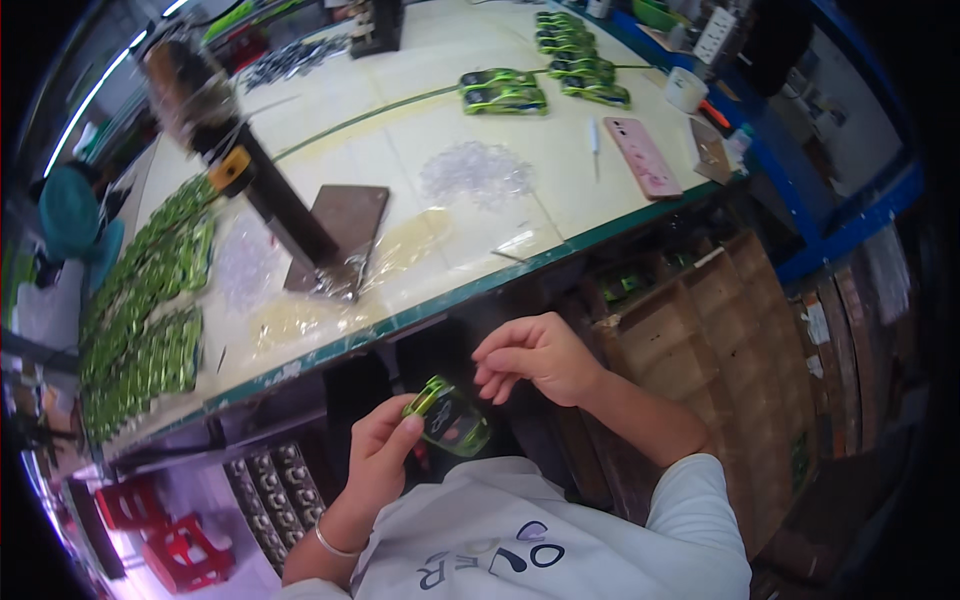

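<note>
My left hand (383, 450) is closed on the edge of a green and black toy car body (452, 420), held in front of my shirt below the table edge. The car body is tilted, and its dark, glossy side shows. Just to its right, apart from it, hovers my right hand (540, 358) with fingers curled and thumb against them. Whatever is between those fingertips, if anything, is too small to make out. On the table, a loose pile of small clear plastic pieces (478, 175) lies beyond my hands.
A black upright press (270, 195) on a brown base plate stands left of centre. Rows of green car bodies (150, 300) fill the left edge; more (503, 92) stand at the back. A pink phone (643, 158) and a pen (595, 150) lie right. Cardboard boxes (740, 370) sit below.
</note>
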The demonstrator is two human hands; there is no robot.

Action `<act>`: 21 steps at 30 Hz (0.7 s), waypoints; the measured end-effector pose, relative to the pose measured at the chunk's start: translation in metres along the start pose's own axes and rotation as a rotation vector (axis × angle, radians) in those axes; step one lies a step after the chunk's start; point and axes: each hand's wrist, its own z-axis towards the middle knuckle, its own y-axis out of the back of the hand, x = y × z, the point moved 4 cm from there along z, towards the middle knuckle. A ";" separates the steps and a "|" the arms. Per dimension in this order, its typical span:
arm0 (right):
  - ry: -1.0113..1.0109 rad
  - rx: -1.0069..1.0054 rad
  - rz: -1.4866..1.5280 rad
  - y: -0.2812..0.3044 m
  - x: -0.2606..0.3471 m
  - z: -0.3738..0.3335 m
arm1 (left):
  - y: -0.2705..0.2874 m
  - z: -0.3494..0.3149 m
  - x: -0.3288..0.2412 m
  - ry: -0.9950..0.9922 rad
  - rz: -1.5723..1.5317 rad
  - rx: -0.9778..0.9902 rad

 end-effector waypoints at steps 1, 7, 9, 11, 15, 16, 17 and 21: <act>0.003 -0.014 0.013 0.000 -0.001 -0.001 | 0.001 -0.001 0.000 0.012 0.056 0.000; 0.295 -0.012 -0.172 -0.007 -0.001 -0.002 | -0.013 -0.003 -0.007 0.011 -0.023 0.052; 0.275 0.015 -0.153 -0.014 -0.001 -0.005 | -0.015 -0.003 -0.010 0.034 -0.046 0.089; 0.256 0.029 -0.140 -0.017 -0.003 -0.008 | -0.019 -0.002 -0.010 0.028 -0.040 0.089; 0.230 0.034 -0.110 -0.019 -0.006 -0.010 | -0.025 -0.001 -0.012 0.022 -0.014 0.112; 0.226 0.033 -0.099 -0.019 -0.006 -0.010 | -0.025 -0.001 -0.013 0.025 0.019 0.108; 0.232 0.033 -0.103 -0.018 -0.007 -0.010 | -0.025 -0.001 -0.013 0.028 0.051 0.103; 0.273 0.033 -0.124 -0.016 -0.008 -0.009 | -0.025 0.002 -0.016 -0.016 0.134 0.022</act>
